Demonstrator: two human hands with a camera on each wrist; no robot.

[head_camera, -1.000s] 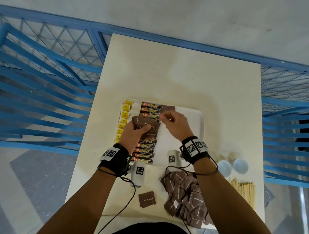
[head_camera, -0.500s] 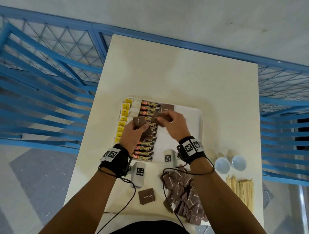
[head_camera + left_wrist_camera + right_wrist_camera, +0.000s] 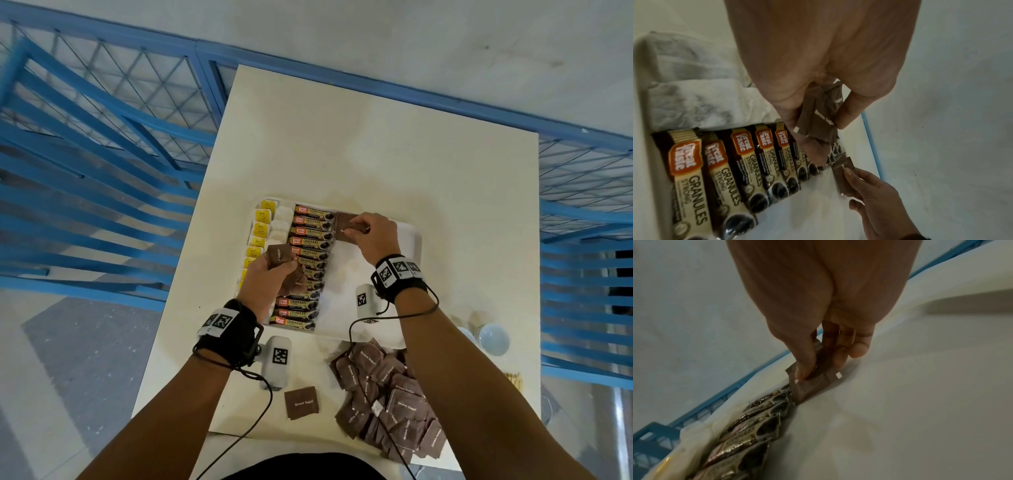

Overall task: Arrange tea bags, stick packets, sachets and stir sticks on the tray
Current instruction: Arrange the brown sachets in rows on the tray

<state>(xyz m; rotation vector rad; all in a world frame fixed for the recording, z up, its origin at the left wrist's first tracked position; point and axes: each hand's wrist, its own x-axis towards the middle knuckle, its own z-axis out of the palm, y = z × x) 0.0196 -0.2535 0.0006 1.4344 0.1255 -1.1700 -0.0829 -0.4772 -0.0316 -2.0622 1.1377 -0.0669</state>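
Observation:
A white tray holds a column of yellow-tagged tea bags at the left and a row of coffee stick packets beside them. My right hand pinches a brown sugar sachet at the tray's far end, just right of the top stick packets; the right wrist view shows the sachet touching the tray floor. My left hand grips a small bunch of brown sugar sachets above the stick packets; the left wrist view shows these sachets between thumb and fingers.
A heap of brown sachets lies at the table's near edge, with one loose sachet left of it. Two pale cups and wooden stir sticks sit at the right. Blue railings flank the table.
My right hand took a sachet from the left hand's bunch and carried it to the tray's far end beside the top stick packets. The left hand drew back slightly with the remaining sachets.

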